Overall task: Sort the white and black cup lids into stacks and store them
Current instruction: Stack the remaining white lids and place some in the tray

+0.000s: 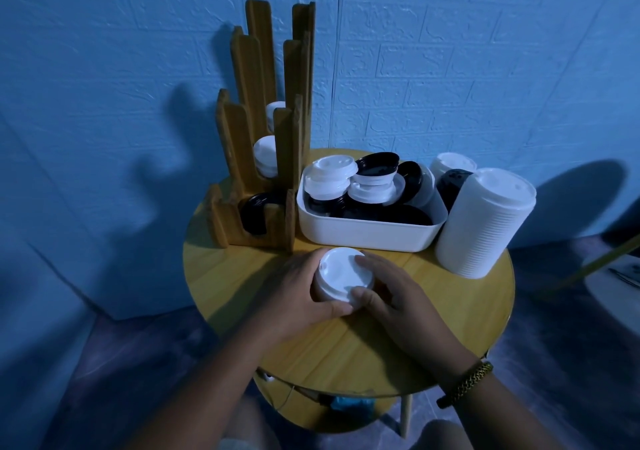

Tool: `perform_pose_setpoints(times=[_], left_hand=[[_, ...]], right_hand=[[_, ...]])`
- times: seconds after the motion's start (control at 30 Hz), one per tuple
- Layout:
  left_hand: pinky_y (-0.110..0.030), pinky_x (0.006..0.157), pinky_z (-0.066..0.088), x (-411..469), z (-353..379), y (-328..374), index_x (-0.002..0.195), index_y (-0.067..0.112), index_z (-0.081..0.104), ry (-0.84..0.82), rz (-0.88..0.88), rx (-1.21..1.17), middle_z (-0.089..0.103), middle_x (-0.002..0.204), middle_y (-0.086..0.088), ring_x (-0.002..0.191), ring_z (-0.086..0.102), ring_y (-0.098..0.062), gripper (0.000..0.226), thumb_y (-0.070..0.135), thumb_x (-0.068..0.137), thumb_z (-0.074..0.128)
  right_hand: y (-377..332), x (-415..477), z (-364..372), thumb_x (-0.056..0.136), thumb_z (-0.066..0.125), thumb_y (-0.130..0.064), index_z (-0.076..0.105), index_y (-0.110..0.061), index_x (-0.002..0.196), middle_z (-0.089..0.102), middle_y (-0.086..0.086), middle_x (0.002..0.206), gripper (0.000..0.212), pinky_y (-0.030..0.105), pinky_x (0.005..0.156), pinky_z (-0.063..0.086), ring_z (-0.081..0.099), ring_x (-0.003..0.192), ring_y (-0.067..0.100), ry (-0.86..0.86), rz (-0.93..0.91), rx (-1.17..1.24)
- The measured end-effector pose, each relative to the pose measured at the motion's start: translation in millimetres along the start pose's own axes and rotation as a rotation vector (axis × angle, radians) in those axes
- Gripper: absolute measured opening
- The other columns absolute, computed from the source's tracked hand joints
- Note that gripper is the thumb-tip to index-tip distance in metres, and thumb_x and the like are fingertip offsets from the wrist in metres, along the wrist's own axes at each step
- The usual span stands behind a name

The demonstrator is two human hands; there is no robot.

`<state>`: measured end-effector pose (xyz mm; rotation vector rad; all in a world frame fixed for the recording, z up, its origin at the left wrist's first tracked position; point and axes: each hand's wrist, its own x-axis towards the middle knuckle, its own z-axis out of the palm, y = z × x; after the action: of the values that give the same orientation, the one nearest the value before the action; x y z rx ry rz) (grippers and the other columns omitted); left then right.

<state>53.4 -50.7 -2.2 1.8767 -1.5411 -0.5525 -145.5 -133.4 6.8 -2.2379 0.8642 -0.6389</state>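
A short stack of white lids [341,273] stands on the round wooden table [349,349] in front of me. My left hand [294,294] grips its left side, thumb curled along the near rim. My right hand [388,290] holds its right side, fingers on top and thumb at the front edge. Behind it, a white tub [367,231] holds several mixed white and black lids. A wooden slotted holder [263,131] at the back left carries black lids [256,212] in its front slot and white lids [265,155] in the slots behind.
A tall leaning stack of white lids [485,223] stands right of the tub, near the table's right edge. Behind it are a shorter white stack [452,164] and a black stack [453,186]. A blue brick-pattern wall rises close behind the table.
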Motion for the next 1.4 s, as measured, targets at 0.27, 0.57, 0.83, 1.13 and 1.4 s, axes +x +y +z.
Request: perform_pose_setpoints(times=[0.27,0.57,0.83,1.13,1.4], left_hand=[[-0.030,0.097,0.049,-1.4,0.5,-5.1,0.144,0.058,0.025,0.023,-0.037,-0.111,0.037,0.134,0.032,0.127,0.042,-0.001,0.090,0.070,0.071,0.076],[-0.034,0.099,0.048,1.0,4.1,-3.2,0.154,0.043,0.022,0.121,-0.116,-0.177,0.040,0.149,0.013,0.130,0.042,-0.007,0.099,0.050,0.077,0.084],[-0.026,0.093,0.045,2.8,7.6,-1.6,0.149,0.042,0.035,0.184,-0.110,-0.140,0.047,0.144,0.018,0.127,0.045,-0.003,0.085,0.051,0.078,0.081],[-0.031,0.105,0.045,4.6,7.4,-3.0,0.151,0.042,0.034,0.205,-0.119,-0.112,0.047,0.149,0.016,0.136,0.043,-0.007,0.086,0.044,0.080,0.083],[-0.035,0.103,0.048,3.8,5.8,-1.8,0.148,0.044,0.036,0.186,-0.098,-0.113,0.047,0.145,0.020,0.131,0.044,-0.005,0.085,0.050,0.078,0.083]], right_hand=[[-11.3,10.1,-12.5,0.088,0.040,-0.068,0.039,-0.038,0.148,0.030,-0.024,0.152,0.067,0.023,0.115,0.028,0.026,0.138,-0.002,-0.112,-0.018,-0.214],[-30.6,67.0,-27.2,0.095,0.058,-0.039,0.067,-0.025,0.114,0.058,-0.012,0.104,0.024,0.027,0.080,0.049,0.052,0.096,0.005,0.168,-0.221,-0.277],[-33.0,129.4,-24.2,0.094,0.056,-0.017,0.067,-0.015,0.122,0.061,-0.001,0.129,0.030,0.045,0.094,0.045,0.048,0.119,0.025,0.216,-0.264,-0.588],[-40.4,169.5,-24.4,0.087,0.054,-0.006,0.059,-0.023,0.117,0.063,-0.006,0.117,0.036,0.035,0.081,0.032,0.047,0.108,0.025,0.209,-0.250,-0.929],[-31.3,169.8,-24.2,0.086,0.059,-0.008,0.066,-0.022,0.102,0.065,-0.004,0.104,0.023,0.037,0.082,0.040,0.048,0.102,0.023,0.209,-0.291,-0.950]])
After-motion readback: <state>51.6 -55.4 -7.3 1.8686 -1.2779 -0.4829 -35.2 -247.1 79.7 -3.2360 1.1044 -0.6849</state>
